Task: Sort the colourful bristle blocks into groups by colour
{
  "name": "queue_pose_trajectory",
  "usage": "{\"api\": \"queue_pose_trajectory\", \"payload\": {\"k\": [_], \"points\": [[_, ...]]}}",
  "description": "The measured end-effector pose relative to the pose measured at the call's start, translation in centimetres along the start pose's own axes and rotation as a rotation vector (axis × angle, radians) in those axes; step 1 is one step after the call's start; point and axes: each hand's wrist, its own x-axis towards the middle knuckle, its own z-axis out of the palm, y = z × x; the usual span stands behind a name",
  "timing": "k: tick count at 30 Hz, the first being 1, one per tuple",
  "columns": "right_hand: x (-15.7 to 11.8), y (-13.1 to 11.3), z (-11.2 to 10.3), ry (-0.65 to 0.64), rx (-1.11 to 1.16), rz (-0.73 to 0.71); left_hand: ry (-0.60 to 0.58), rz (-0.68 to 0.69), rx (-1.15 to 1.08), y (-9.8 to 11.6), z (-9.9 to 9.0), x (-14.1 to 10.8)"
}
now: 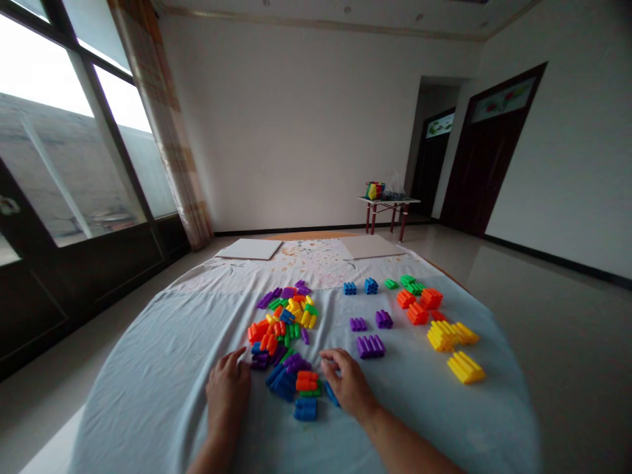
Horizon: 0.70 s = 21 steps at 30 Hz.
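My left hand (pixel 229 380) rests on the cloth at the left side of a mixed pile of plastic building blocks (pixel 296 309), its fingers loosely stretched and nothing visible in them. Just right of the pile is my right hand (pixel 349 383), thumb and fingers apart, beside a blue block (pixel 332 394) that it partly covers. Between the hands lie more blue blocks (pixel 282 383), an orange block (pixel 307 380) and purple blocks (pixel 296 362). To the right stand sorted groups: purple blocks (pixel 370 346), blue blocks (pixel 370 286), green blocks (pixel 411 284), orange blocks (pixel 417 312) and yellow blocks (pixel 443 336).
A light blue cloth (pixel 162 368) with some creases covers the rounded table. A white board (pixel 251 249) and a beige board (pixel 371 247) lie at its far end. Farther back, a small table (pixel 390 199) bears a colourful bag (pixel 375 190). Glass doors are on the left.
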Motion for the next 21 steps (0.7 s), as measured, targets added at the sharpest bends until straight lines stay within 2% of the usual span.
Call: {"api": "queue_pose_trajectory", "payload": {"k": [3, 7, 9, 12, 16, 18, 21], "points": [[0.0, 0.2, 0.2, 0.004, 0.009, -0.006, 0.023, 0.047, 0.006, 0.8, -0.6, 1.0], [0.1, 0.4, 0.3, 0.011, 0.009, 0.014, -0.053, 0.180, 0.106, 4.5, -1.0, 3.6], [0.2, 0.4, 0.3, 0.018, 0.012, 0.020, -0.098, 0.253, 0.124, 6.6, -0.2, 5.1], [0.3, 0.5, 0.3, 0.027, 0.028, 0.032, -0.159, 0.323, 0.146, 8.9, 1.8, 7.1], [0.3, 0.6, 0.2, 0.029, 0.037, 0.040, -0.283, 0.345, 0.182, 9.8, 3.9, 7.9], [0.4, 0.6, 0.2, 0.028, 0.041, 0.036, -0.323, 0.371, 0.190, 9.7, 4.0, 7.3], [0.4, 0.6, 0.3, 0.024, 0.047, 0.028, -0.366, 0.435, 0.181, 9.4, 3.2, 6.0]]}}
